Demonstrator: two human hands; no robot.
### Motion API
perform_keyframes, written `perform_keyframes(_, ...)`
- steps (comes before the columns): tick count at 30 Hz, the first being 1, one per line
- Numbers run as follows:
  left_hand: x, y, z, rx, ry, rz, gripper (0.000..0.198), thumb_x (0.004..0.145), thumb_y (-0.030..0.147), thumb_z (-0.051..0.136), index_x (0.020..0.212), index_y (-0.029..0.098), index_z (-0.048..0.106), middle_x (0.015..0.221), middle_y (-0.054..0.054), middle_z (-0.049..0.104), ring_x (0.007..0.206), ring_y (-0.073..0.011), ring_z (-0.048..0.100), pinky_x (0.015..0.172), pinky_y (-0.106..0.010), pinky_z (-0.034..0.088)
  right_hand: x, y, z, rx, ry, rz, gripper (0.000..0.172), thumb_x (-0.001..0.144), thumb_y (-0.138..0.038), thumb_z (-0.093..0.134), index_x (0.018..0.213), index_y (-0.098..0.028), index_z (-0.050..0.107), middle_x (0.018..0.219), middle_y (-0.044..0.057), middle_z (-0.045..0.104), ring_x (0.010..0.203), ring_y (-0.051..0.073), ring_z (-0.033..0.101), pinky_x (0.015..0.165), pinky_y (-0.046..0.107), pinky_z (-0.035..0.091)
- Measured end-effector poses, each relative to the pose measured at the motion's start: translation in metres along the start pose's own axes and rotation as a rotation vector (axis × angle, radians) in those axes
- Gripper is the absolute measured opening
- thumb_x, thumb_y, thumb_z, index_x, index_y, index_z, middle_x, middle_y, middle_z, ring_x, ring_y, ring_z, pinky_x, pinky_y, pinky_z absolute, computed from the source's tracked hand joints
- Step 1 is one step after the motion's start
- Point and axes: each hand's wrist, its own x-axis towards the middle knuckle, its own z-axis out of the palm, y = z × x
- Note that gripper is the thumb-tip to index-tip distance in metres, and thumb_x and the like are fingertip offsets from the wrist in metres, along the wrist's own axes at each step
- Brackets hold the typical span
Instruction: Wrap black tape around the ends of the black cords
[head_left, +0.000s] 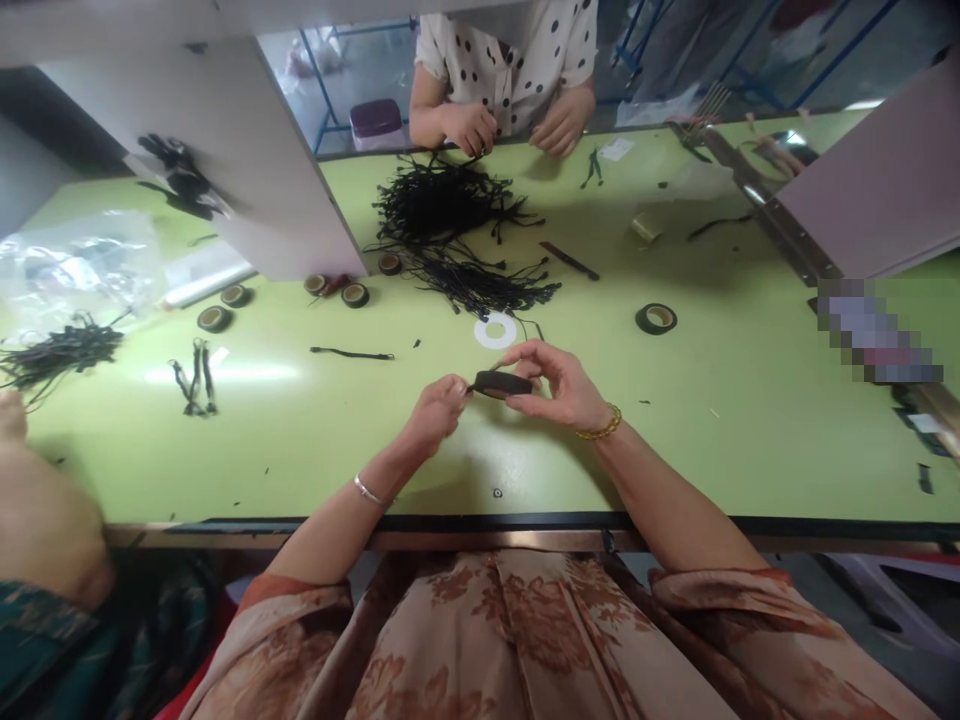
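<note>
My right hand holds a roll of black tape on edge between thumb and fingers, above the green table. Close to its left side, my left hand is closed in a pinch on a thin dark strip that meets the roll. Whether this strip is the tape's end or a cable, I cannot tell. A thin black cable shows just behind my right fingers. Beyond my hands lies a white ring, flat on the table. A single short black cable lies to the left.
Piles of black cables lie before a co-worker across the table. More tape rolls sit at left, another tape roll at right. A white panel stands at left. A neighbour's arm reaches in.
</note>
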Motion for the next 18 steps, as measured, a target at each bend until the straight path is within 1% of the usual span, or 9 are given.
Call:
perform_keyframes(3, 0.000, 0.004, -0.003, -0.216, -0.030, -0.053, 0.039, 0.085, 0.054, 0.056, 0.076, 0.021, 0.039, 0.055, 0.011, 0.019, 0.044, -0.0043, 0.013, 0.040, -0.018, 0.011, 0.002, 0.004, 0.001, -0.118, -0.084, -0.036, 0.034, 0.073, -0.029, 0.073, 0.100, -0.021, 0.054, 0.075, -0.001, 0.062, 0.064, 0.012, 0.051, 0.060, 0.027, 0.039)
perform_keyframes(5, -0.001, 0.005, -0.005, -0.248, -0.048, -0.030, 0.044, 0.080, 0.057, 0.063, 0.076, 0.021, 0.039, 0.055, 0.011, 0.021, 0.044, -0.0038, 0.013, 0.040, -0.018, 0.011, 0.003, 0.008, 0.002, -0.210, -0.153, -0.051, 0.031, 0.074, -0.026, 0.070, 0.098, -0.021, 0.052, 0.074, -0.002, 0.061, 0.062, 0.011, 0.049, 0.059, 0.026, 0.038)
perform_keyframes(7, 0.000, 0.002, -0.006, -0.212, -0.045, 0.011, 0.045, 0.077, 0.058, 0.067, 0.078, 0.021, 0.040, 0.055, 0.011, 0.025, 0.043, -0.0036, 0.015, 0.040, -0.018, 0.013, 0.005, 0.012, 0.003, -0.282, -0.204, -0.040, 0.031, 0.074, -0.025, 0.068, 0.099, -0.021, 0.051, 0.072, -0.003, 0.060, 0.057, 0.010, 0.045, 0.055, 0.025, 0.035)
perform_keyframes(10, 0.004, -0.005, -0.008, -0.038, 0.020, 0.124, 0.041, 0.081, 0.058, 0.062, 0.078, 0.021, 0.045, 0.054, 0.010, 0.030, 0.043, -0.0048, 0.022, 0.041, -0.019, 0.019, 0.006, 0.019, 0.005, -0.299, -0.238, 0.024, 0.042, 0.072, -0.025, 0.069, 0.107, -0.021, 0.046, 0.078, -0.003, 0.065, 0.050, 0.008, 0.039, 0.051, 0.024, 0.030)
perform_keyframes(12, 0.007, -0.009, -0.011, 0.154, 0.075, 0.229, 0.035, 0.087, 0.052, 0.055, 0.077, 0.019, 0.049, 0.056, 0.007, 0.039, 0.049, -0.0069, 0.034, 0.048, -0.020, 0.029, 0.006, 0.023, 0.006, -0.272, -0.232, 0.069, 0.046, 0.069, -0.027, 0.071, 0.105, -0.021, 0.044, 0.084, -0.001, 0.068, 0.049, 0.007, 0.038, 0.052, 0.023, 0.029)
perform_keyframes(13, 0.008, -0.010, -0.013, 0.256, 0.096, 0.281, 0.032, 0.090, 0.048, 0.052, 0.077, 0.019, 0.051, 0.060, 0.005, 0.045, 0.055, -0.0081, 0.040, 0.054, -0.021, 0.034, 0.006, 0.026, 0.007, -0.264, -0.219, 0.086, 0.044, 0.068, -0.028, 0.072, 0.101, -0.021, 0.044, 0.085, -0.001, 0.067, 0.050, 0.007, 0.038, 0.052, 0.023, 0.029)
perform_keyframes(14, 0.009, -0.011, -0.014, 0.354, 0.117, 0.329, 0.029, 0.091, 0.043, 0.050, 0.077, 0.018, 0.053, 0.065, 0.003, 0.051, 0.061, -0.0095, 0.045, 0.060, -0.022, 0.038, 0.005, 0.028, 0.009, -0.264, -0.205, 0.103, 0.040, 0.068, -0.028, 0.072, 0.096, -0.021, 0.044, 0.082, -0.002, 0.065, 0.051, 0.007, 0.038, 0.053, 0.023, 0.028)
perform_keyframes(16, 0.010, -0.011, -0.017, 0.509, 0.150, 0.397, 0.024, 0.092, 0.035, 0.048, 0.076, 0.018, 0.055, 0.073, 0.000, 0.057, 0.071, -0.0115, 0.049, 0.069, -0.024, 0.040, 0.005, 0.032, 0.012, -0.291, -0.185, 0.135, 0.032, 0.068, -0.028, 0.070, 0.085, -0.022, 0.043, 0.069, -0.005, 0.056, 0.051, 0.007, 0.036, 0.053, 0.023, 0.027)
perform_keyframes(18, 0.010, -0.010, -0.018, 0.593, 0.181, 0.414, 0.023, 0.091, 0.032, 0.047, 0.074, 0.018, 0.054, 0.071, 0.001, 0.054, 0.069, -0.0119, 0.047, 0.068, -0.025, 0.039, 0.004, 0.034, 0.017, -0.328, -0.181, 0.160, 0.029, 0.069, -0.027, 0.068, 0.079, -0.022, 0.041, 0.058, -0.008, 0.044, 0.050, 0.008, 0.033, 0.052, 0.023, 0.024)
